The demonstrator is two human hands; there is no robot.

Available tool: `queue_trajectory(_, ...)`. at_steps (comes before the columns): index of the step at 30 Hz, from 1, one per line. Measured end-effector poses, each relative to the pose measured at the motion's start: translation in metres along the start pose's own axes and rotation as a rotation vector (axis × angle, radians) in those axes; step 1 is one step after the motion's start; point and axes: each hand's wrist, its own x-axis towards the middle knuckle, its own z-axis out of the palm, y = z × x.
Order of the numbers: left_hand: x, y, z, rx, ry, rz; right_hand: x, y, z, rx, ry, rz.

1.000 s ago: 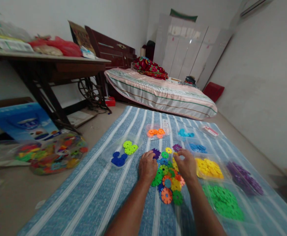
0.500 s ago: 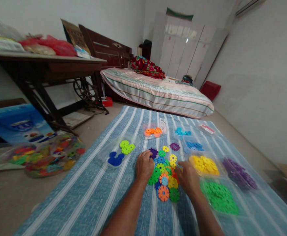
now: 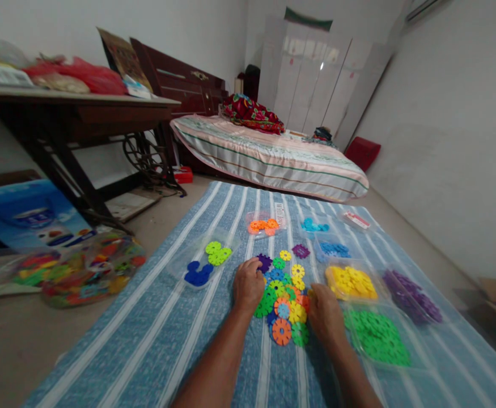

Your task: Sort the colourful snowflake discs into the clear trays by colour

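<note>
Loose plastic notched discs in many colours make up a pile (image 3: 282, 309) on the striped cloth between my hands. At its left edge is my left hand (image 3: 248, 283), fingers curled in, tips beside a dark purple disc (image 3: 265, 262); what they pinch, if anything, is hidden. My right hand (image 3: 325, 309) is closed at the right edge of the pile, knuckles up, with a bit of a yellow disc (image 3: 311, 294) showing at its fingertips. A yellow disc (image 3: 285, 255) and a purple disc (image 3: 301, 251) lie apart beyond the pile.
Right of my hands stand clear boxes of yellow discs (image 3: 352, 283), green discs (image 3: 379, 337) and purple discs (image 3: 413, 297). Blue discs (image 3: 334, 250) and orange discs (image 3: 263, 226) sit farther back. A clear tray (image 3: 177, 263) holding lime and dark blue discs is left.
My right hand has drawn slightly nearer to me, its fingers curled in more. My left hand stays at the pile's left edge. The whole view has shifted a little.
</note>
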Motion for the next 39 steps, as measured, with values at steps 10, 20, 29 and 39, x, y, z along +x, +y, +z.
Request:
queue_trajectory(10, 0.001, -0.006, 0.004, -0.027, 0.035, 0.013, 0.000, 0.005, 0.004, -0.007, 0.001, -0.039)
queue_trajectory(20, 0.001, -0.012, 0.010, -0.072, 0.087, 0.030, -0.006, 0.007, 0.008, -0.083, 0.079, -0.113)
queue_trajectory(29, 0.000, -0.015, 0.010, -0.133, 0.107, -0.002, -0.010, -0.007, -0.009, -0.020, 0.278, -0.255)
queue_trajectory(39, -0.008, -0.016, 0.004, -0.042, 0.082, 0.027, 0.020, 0.007, -0.055, -0.026, 0.494, -0.234)
